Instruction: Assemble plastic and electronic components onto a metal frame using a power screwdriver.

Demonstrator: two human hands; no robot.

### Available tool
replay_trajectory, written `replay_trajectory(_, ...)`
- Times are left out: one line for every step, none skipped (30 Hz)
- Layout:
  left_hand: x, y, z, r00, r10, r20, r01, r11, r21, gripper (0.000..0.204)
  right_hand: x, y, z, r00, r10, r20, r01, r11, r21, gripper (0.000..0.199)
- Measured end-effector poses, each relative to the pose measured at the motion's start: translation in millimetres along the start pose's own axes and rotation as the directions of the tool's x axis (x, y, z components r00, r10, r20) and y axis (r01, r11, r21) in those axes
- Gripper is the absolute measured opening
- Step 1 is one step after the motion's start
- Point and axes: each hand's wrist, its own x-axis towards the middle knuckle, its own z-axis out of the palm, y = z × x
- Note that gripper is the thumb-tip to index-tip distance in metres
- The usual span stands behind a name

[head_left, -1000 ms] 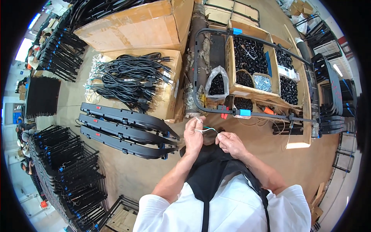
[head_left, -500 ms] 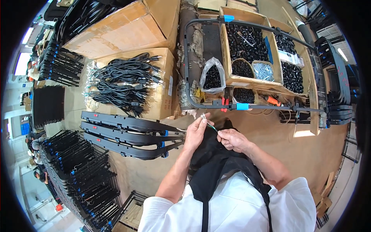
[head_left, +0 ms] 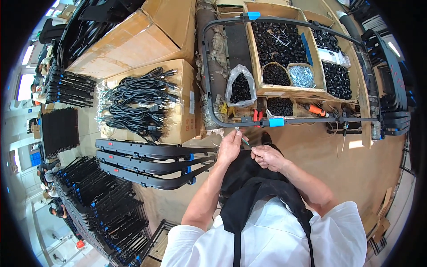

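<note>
My left hand (head_left: 230, 146) is closed, with a small pale piece showing at its fingertips just below the near bar of a black metal frame (head_left: 311, 121). Thin wires (head_left: 245, 142), partly green, run from it toward my right hand (head_left: 268, 158). That hand pinches their other end between thumb and bent fingers. The frame lies across the bench with blue tape (head_left: 276, 122) wrapped round its near bar. Red-handled pliers (head_left: 258, 116) rest beside the tape. Where the wires end inside my fingers is hidden.
Coiled black power cords (head_left: 138, 102) lie on a cardboard box (head_left: 189, 98) at left. Curved black panels (head_left: 151, 162) jut out below it. A divided wooden tray (head_left: 289, 92) holds black plastic parts and screws. An orange-handled tool (head_left: 316, 109) lies under the tray.
The view has shifted slightly, so bench and boxes sit a little further left. My left hand has risen closer to the frame's bar; both hands keep their grip on the wires.
</note>
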Motion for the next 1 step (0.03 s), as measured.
replay_trajectory(2.4, -2.6, -0.5, 1.000, -0.012, -0.007, 0.012, 1.000, 0.019, 0.034, -0.4, -0.7, 0.8, 1.000, -0.018, 0.001, 0.018, 1.000, 0.003, 0.037)
